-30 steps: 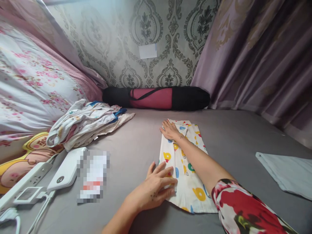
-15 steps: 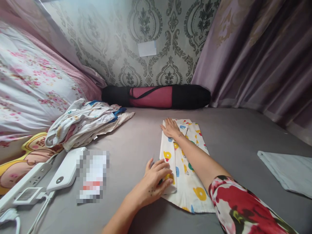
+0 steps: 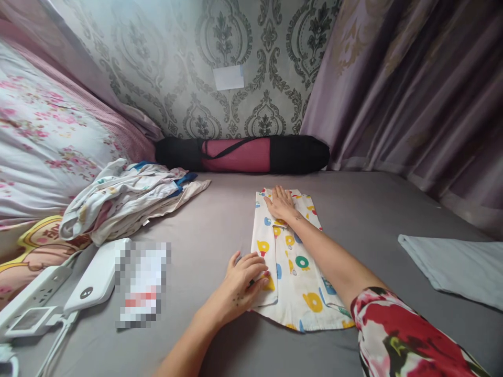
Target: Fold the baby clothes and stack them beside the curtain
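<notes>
A white shirt [image 3: 291, 283] printed with yellow, green and blue cartoon figures lies on the grey sheet, its side edges folded inward and its curved hem toward me. My right hand [image 3: 282, 202] rests flat near the shirt's far end, fingers stretched out. On the lower part of the left folded strip lies my left hand [image 3: 245, 277], its fingers loosely apart and slightly curved. My right forearm crosses over the shirt and hides part of its right side.
Crumpled clothes [image 3: 129, 199] lie at the left, near a power bank [image 3: 96, 275], a power strip [image 3: 37, 293] and a blurred packet [image 3: 143, 285]. A pink-and-black roll bag [image 3: 239, 154] lies against the wall. A folded pale-blue cloth [image 3: 456, 267] is at the right.
My right hand has slid right along the shirt's far end, from the left strip toward the middle. My left hand stays on the left strip. The whole view has shifted slightly.
</notes>
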Demonstrator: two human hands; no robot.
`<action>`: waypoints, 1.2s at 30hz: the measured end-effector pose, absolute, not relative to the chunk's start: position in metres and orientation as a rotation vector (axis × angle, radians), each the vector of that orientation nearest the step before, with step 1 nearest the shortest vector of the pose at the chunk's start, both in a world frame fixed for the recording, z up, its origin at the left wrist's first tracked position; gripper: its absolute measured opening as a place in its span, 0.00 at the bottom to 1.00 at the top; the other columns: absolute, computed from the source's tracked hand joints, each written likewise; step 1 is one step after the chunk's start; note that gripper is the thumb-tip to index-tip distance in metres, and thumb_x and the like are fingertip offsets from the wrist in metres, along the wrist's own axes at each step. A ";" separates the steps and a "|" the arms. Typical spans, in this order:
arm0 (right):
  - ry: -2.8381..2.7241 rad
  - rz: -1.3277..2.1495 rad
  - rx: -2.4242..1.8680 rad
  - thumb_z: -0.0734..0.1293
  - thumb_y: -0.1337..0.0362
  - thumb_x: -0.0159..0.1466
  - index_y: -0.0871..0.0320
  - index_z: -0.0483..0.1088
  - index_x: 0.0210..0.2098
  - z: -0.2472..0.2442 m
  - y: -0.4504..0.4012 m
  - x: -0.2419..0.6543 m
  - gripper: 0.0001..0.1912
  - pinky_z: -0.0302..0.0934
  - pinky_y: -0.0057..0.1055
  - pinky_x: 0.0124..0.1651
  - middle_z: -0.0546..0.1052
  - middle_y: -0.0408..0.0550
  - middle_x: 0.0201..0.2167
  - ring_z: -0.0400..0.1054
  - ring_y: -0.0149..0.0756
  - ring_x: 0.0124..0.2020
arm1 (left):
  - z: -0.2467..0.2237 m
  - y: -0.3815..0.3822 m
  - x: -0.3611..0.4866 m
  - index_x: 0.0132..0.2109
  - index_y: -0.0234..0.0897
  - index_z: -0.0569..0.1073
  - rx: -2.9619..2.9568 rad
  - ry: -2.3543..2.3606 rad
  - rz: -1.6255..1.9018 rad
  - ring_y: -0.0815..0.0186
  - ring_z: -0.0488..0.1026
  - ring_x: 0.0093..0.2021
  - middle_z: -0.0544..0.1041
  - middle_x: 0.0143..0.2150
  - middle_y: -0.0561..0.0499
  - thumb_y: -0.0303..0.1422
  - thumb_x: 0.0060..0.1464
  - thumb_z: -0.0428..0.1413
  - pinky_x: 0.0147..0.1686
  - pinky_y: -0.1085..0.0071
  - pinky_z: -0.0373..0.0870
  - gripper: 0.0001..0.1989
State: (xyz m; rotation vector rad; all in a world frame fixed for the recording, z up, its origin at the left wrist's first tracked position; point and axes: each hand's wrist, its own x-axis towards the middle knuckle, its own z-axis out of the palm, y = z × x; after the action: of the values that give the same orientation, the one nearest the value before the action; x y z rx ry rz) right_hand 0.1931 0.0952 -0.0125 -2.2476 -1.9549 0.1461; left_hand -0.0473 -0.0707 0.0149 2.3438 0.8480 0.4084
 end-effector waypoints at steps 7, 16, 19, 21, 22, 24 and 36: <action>-1.919 0.193 -2.297 0.45 0.49 0.71 0.73 0.44 0.70 -0.022 0.089 0.203 0.38 0.28 0.39 0.70 0.46 0.58 0.71 0.35 0.44 0.72 | 0.014 -0.069 -0.048 0.50 0.44 0.72 2.325 0.852 0.395 0.58 0.64 0.63 0.75 0.55 0.48 0.35 0.65 0.46 0.67 0.47 0.39 0.12; -1.836 0.104 -2.302 0.45 0.51 0.71 0.72 0.46 0.69 -0.017 0.073 0.227 0.37 0.29 0.41 0.70 0.45 0.61 0.71 0.35 0.45 0.72 | 0.010 -0.069 -0.048 0.48 0.45 0.72 2.331 0.880 0.460 0.61 0.68 0.60 0.76 0.54 0.50 0.36 0.66 0.46 0.66 0.50 0.41 0.11; -1.834 0.208 -2.348 0.44 0.51 0.71 0.72 0.46 0.69 -0.017 0.069 0.229 0.36 0.31 0.41 0.70 0.46 0.60 0.71 0.36 0.44 0.72 | 0.012 -0.067 -0.048 0.47 0.45 0.72 2.304 0.895 0.467 0.62 0.69 0.59 0.76 0.53 0.51 0.36 0.66 0.46 0.66 0.52 0.42 0.11; -1.844 0.239 -2.348 0.44 0.52 0.71 0.72 0.45 0.69 -0.013 0.063 0.226 0.36 0.31 0.41 0.70 0.45 0.59 0.72 0.35 0.44 0.72 | 0.012 -0.066 -0.048 0.46 0.45 0.73 2.290 0.913 0.470 0.62 0.70 0.57 0.77 0.53 0.51 0.37 0.65 0.46 0.66 0.53 0.44 0.11; -1.860 0.228 -2.334 0.45 0.52 0.71 0.72 0.45 0.70 -0.010 0.059 0.222 0.36 0.30 0.41 0.70 0.44 0.59 0.72 0.35 0.44 0.72 | 0.011 -0.065 -0.049 0.45 0.45 0.73 2.287 0.922 0.477 0.62 0.71 0.57 0.77 0.53 0.51 0.37 0.65 0.47 0.65 0.53 0.45 0.10; -1.918 0.173 -2.270 0.46 0.53 0.71 0.71 0.44 0.70 -0.006 0.048 0.211 0.36 0.28 0.40 0.71 0.43 0.59 0.72 0.33 0.43 0.72 | 0.010 -0.063 -0.050 0.44 0.44 0.73 2.281 0.941 0.499 0.61 0.72 0.55 0.78 0.51 0.52 0.39 0.64 0.48 0.65 0.53 0.47 0.10; -2.081 0.322 -2.126 0.45 0.52 0.71 0.62 0.44 0.71 -0.004 0.002 0.182 0.33 0.27 0.48 0.70 0.39 0.56 0.73 0.29 0.45 0.72 | 0.008 -0.055 -0.056 0.45 0.39 0.75 2.344 0.959 0.615 0.63 0.76 0.42 0.80 0.44 0.48 0.35 0.63 0.50 0.49 0.66 0.69 0.11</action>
State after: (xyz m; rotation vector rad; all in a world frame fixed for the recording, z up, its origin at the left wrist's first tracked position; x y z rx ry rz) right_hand 0.1817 0.0022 -0.0036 -2.1258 -2.0812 0.3221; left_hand -0.0561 -0.0547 0.0085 2.3440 0.9587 0.6148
